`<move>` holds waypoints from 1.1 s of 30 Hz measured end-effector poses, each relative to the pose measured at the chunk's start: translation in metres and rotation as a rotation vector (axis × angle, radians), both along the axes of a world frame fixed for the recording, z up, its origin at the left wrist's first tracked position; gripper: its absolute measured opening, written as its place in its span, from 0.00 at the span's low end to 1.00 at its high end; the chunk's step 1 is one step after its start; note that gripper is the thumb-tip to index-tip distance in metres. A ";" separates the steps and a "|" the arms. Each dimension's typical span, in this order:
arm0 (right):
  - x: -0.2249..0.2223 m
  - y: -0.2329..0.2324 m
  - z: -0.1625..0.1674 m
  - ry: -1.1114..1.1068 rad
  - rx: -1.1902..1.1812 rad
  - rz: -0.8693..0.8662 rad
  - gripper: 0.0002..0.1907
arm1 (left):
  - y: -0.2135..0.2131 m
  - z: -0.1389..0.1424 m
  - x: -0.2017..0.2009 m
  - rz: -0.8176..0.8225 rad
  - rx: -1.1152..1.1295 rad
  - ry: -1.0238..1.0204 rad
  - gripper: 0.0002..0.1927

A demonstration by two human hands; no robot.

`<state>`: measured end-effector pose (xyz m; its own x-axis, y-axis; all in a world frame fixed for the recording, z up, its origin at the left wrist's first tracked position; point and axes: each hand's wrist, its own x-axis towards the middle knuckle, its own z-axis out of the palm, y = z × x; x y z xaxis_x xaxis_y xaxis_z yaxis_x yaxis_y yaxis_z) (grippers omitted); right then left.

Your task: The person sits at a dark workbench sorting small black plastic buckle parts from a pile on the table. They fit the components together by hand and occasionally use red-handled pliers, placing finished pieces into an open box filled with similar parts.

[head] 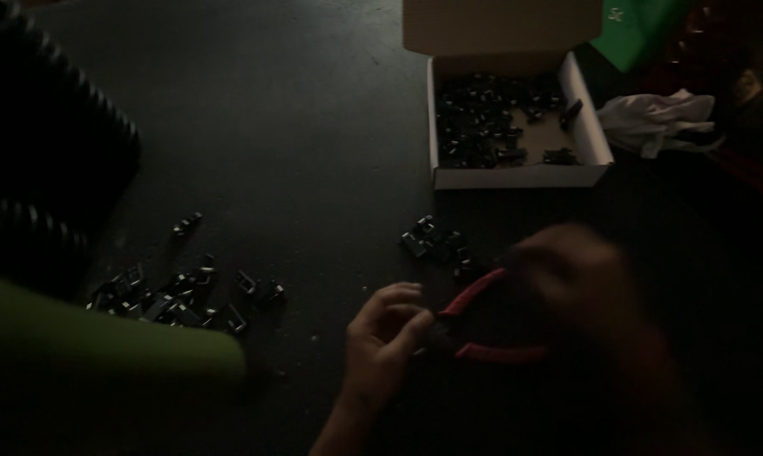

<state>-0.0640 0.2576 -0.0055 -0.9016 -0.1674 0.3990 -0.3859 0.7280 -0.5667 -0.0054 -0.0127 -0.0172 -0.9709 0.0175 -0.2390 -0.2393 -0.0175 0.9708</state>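
The dark table [297, 127] is dim and details are lost. The right hand [580, 274], blurred, grips red-handled pliers [483, 325] near the near edge. The left hand [385, 338] pinches its fingers [407, 317] together at the pliers' nose; any small part there is unreadable.

Dim light is lying over a dark bench [297, 127], leaving most of the surface nearly black. At the far right an open white cardboard box [516, 176] is sitting with its lid flap standing up behind it, and a crumpled white cloth [656, 118] is lying just beside it. A green object [639, 29] is showing at the far edge, too dark to identify. On the left a black ribbed shape [52, 152] is bulging into view, its detail sinking into shadow
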 end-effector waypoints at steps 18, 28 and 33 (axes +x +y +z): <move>-0.021 -0.054 -0.039 -0.187 0.107 0.092 0.14 | 0.006 -0.007 0.001 0.029 -0.347 0.112 0.15; 0.021 -0.072 -0.026 -0.879 -0.523 0.433 0.17 | 0.005 0.006 0.007 -0.004 -0.182 0.221 0.18; 0.022 -0.065 -0.015 -0.863 -0.320 0.508 0.11 | -0.013 0.009 0.007 -0.178 -0.084 0.145 0.16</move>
<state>-0.0421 0.1929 -0.0209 -0.7543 -0.6060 -0.2525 0.0220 0.3610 -0.9323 0.0014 -0.0260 -0.0077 -0.9786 0.1772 -0.1049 -0.0892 0.0945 0.9915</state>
